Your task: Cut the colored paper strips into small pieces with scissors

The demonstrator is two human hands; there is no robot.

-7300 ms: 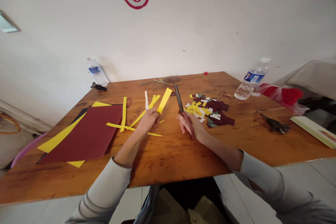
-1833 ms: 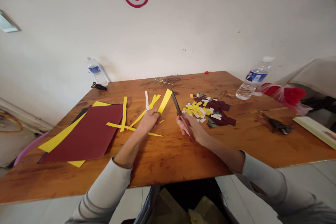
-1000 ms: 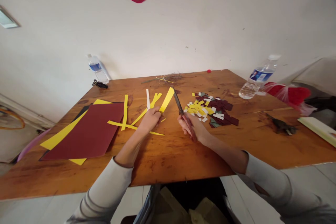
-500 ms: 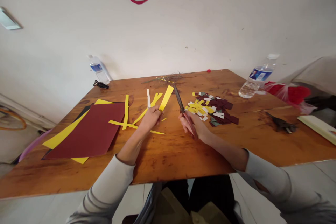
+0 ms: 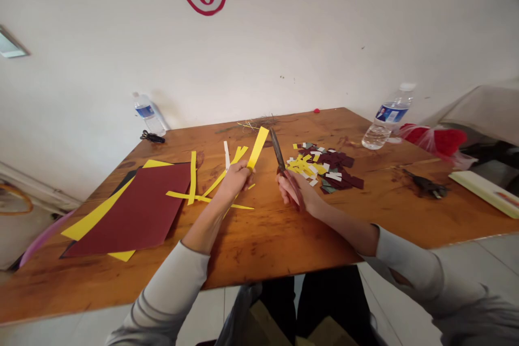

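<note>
A yellow paper strip (image 5: 258,147) is pinched in my left hand (image 5: 236,179), its free end pointing up and away. My right hand (image 5: 295,190) grips a pair of scissors (image 5: 278,150) by red handles, the dark blades pointing forward beside the strip's tip. Whether the blades are parted is hard to make out; they appear apart from the strip. Right of the scissors lies a pile of small cut paper pieces (image 5: 324,166) in yellow, white, grey-green and maroon. Several narrow yellow strips (image 5: 193,177) and a white strip (image 5: 226,154) lie around my left hand.
Maroon paper sheets (image 5: 133,205) over yellow and black ones lie at left on the wooden table (image 5: 284,248). Water bottles stand back left (image 5: 148,113) and right (image 5: 387,119). Black scissors-like tools (image 5: 427,186) and a pale box (image 5: 486,193) are at right. Thin wires (image 5: 259,123) lie behind.
The camera view has shifted slightly, so the table contents sit a little further left. Both hands keep their holds on the strip and the scissors, with hardly any movement.
</note>
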